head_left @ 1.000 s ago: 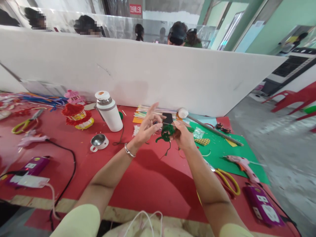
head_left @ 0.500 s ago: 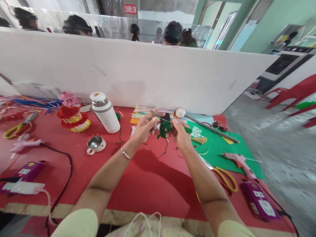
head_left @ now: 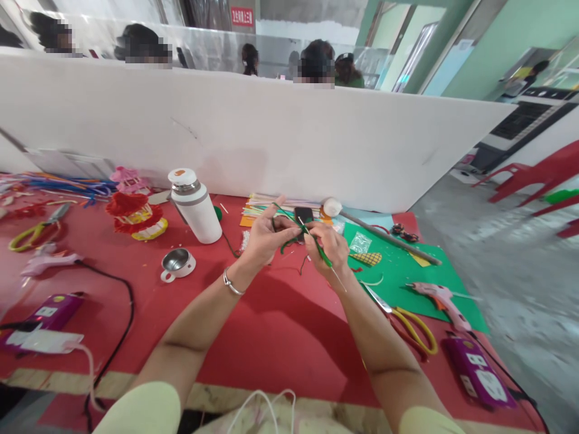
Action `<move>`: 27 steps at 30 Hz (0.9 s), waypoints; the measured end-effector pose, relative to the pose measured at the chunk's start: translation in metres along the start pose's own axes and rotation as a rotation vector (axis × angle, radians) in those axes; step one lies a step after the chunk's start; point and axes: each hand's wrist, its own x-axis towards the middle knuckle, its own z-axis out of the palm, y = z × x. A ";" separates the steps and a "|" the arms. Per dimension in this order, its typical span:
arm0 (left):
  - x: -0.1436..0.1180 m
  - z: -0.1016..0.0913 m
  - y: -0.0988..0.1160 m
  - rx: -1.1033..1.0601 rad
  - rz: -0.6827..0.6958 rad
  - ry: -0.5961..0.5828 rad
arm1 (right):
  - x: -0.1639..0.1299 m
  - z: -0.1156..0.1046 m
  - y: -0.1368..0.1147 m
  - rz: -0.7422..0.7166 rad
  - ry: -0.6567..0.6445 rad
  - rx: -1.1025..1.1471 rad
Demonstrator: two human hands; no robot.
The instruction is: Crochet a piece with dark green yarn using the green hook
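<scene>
My right hand [head_left: 333, 244] is closed around a crochet hook with a green handle [head_left: 324, 258]; a thin metal end sticks out toward my wrist, and the other end meets the yarn. Facing it, my left hand [head_left: 266, 236] pinches a small dark green crochet piece [head_left: 287, 244], mostly covered by the fingers. Green yarn runs taut over its raised index finger, and a loose tail hangs below. Just behind the hands lie a black device [head_left: 304, 213] and a bundle of pale sticks [head_left: 260, 208].
At left stand a white thermos [head_left: 199, 211], a metal-lined cup [head_left: 177, 263] and a red frilled craft [head_left: 133, 212]. Yellow-handled scissors [head_left: 416, 328], a pink glue gun [head_left: 443, 299] and a purple power block [head_left: 479, 371] lie right. A white partition [head_left: 271, 132] borders the table's back.
The crochet hook has swung so its handle points down toward me rather than out to the right. The green piece, clearly seen between the hands before, is now largely hidden by fingers.
</scene>
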 end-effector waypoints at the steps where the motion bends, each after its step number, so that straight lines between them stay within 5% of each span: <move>1: 0.000 0.001 0.000 0.003 -0.002 0.009 | -0.001 0.000 0.003 -0.028 -0.004 -0.025; 6: 0.001 0.001 0.002 -0.033 -0.042 -0.010 | 0.007 -0.005 -0.003 0.030 0.008 0.019; 13: 0.001 -0.002 -0.002 0.033 0.051 -0.013 | 0.020 -0.016 -0.021 0.154 -0.201 0.219; 20: 0.002 -0.003 -0.003 -0.013 0.023 0.025 | 0.010 -0.003 -0.013 0.011 -0.066 0.090; 27: 0.001 0.000 0.002 -0.109 -0.055 0.010 | 0.016 -0.013 -0.015 0.033 -0.138 0.152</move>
